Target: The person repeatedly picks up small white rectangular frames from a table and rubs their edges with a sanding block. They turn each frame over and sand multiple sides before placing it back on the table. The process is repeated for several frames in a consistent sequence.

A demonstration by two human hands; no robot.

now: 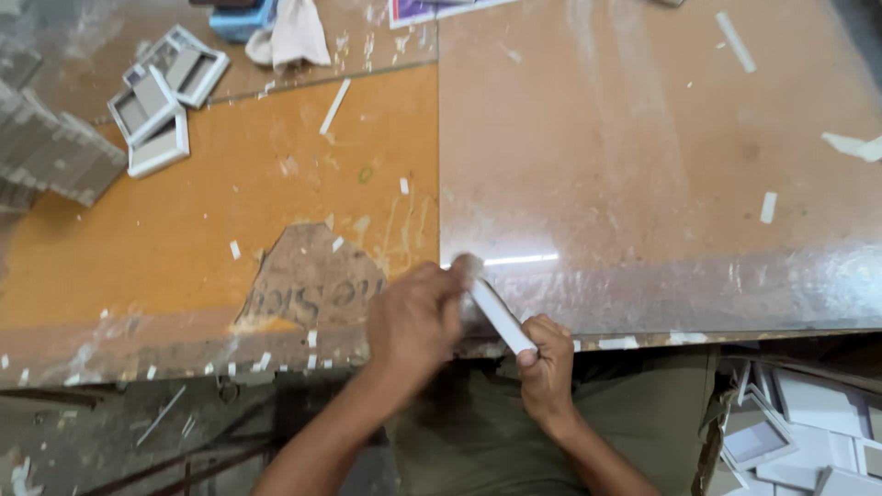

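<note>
- Where the right hand [547, 363] closes its grip, it holds the lower end of a slim white strip [501, 315], tilted up to the left at the near table [643, 184] edge.
- Left hand [415, 321], motion-blurred, has fingers closed on the strip's upper end.
- White scraps [334, 106] litter the table.
- Small white trays [161, 96] lie far left, well apart.
- More white trays [790, 432] sit low right, below the table.

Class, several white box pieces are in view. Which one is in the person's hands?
The narrow white piece at the table's near edge: both the left hand and right hand hold it; the other pieces lie untouched.
</note>
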